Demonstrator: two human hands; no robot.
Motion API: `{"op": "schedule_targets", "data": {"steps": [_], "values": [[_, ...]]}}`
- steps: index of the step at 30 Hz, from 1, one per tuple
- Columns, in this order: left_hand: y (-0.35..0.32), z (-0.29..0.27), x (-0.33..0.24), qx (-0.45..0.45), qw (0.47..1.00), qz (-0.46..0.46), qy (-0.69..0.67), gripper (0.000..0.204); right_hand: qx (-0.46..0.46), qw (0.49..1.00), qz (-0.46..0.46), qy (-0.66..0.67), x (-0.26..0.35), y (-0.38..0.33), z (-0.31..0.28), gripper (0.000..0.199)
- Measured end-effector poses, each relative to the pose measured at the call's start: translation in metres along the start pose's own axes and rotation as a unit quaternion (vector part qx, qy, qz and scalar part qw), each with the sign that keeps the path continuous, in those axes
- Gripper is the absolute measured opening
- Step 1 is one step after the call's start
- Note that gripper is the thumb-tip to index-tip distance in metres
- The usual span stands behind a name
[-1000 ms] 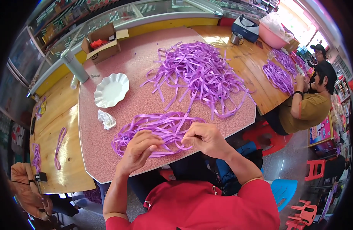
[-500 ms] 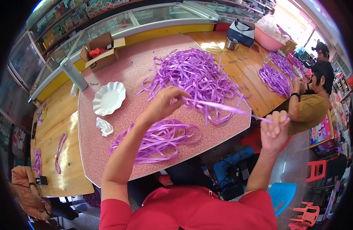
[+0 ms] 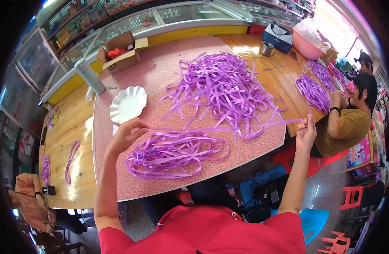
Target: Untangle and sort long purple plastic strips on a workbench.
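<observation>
A thin flat purple plastic ribbon strip (image 3: 220, 127) is stretched almost level between both hands, its long axis running left to right above the pink speckled surface (image 3: 160, 72). The left hand (image 3: 126, 136) pinches one end, the right hand (image 3: 306, 132) the other; the looped purple bundle (image 3: 173, 152) lies just below the left grip.

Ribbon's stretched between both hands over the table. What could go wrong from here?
1. The stretched ribbon is pinched only at its ends by the left hand and right hand; either end could slip free.
2. It crosses the edge of the big loose pile, so it may snag and drag strands along.
3. The sorted bundle lies directly below; a dropped end could tangle into it.
</observation>
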State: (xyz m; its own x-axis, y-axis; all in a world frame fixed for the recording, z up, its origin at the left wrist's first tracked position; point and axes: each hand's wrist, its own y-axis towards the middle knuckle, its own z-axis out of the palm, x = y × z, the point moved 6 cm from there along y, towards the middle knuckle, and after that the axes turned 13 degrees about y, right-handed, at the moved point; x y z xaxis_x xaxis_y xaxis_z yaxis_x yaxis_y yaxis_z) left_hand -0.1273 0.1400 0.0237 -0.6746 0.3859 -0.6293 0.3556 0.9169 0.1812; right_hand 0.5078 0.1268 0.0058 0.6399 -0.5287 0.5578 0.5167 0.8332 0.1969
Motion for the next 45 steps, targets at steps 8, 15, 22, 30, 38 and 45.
{"op": "schedule_targets", "data": {"steps": [8, 15, 22, 30, 38, 45], "values": [[-0.035, 0.017, -0.002, -0.028, 0.984, -0.104, -0.14, 0.012, 0.161, 0.854, 0.035, -0.494, -0.099, -0.027, 0.089, 0.016], [-0.003, 0.054, -0.029, -0.053, 0.996, -0.052, 0.038, 0.018, 0.226, 0.867, 0.031, -0.443, -0.136, -0.064, 0.171, 0.018], [0.039, 0.092, -0.118, -0.067, 0.982, 0.167, -0.065, 0.065, 0.34, 0.891, 0.287, -0.093, -0.138, -0.128, 0.228, 0.018], [0.034, 0.125, -0.127, 0.221, 0.925, 0.068, -0.301, 0.035, 0.281, 0.914, 0.233, 0.176, -0.068, -0.088, 0.227, 0.024], [-0.041, 0.024, -0.041, 0.105, 0.958, -0.082, -0.255, 0.025, 0.086, 0.985, 0.132, -0.075, -0.081, -0.012, 0.086, 0.017], [-0.08, 0.002, 0.0, -0.001, 0.964, -0.138, -0.228, 0.022, 0.048, 0.919, 0.09, -0.381, -0.106, 0.007, 0.045, 0.023]]}}
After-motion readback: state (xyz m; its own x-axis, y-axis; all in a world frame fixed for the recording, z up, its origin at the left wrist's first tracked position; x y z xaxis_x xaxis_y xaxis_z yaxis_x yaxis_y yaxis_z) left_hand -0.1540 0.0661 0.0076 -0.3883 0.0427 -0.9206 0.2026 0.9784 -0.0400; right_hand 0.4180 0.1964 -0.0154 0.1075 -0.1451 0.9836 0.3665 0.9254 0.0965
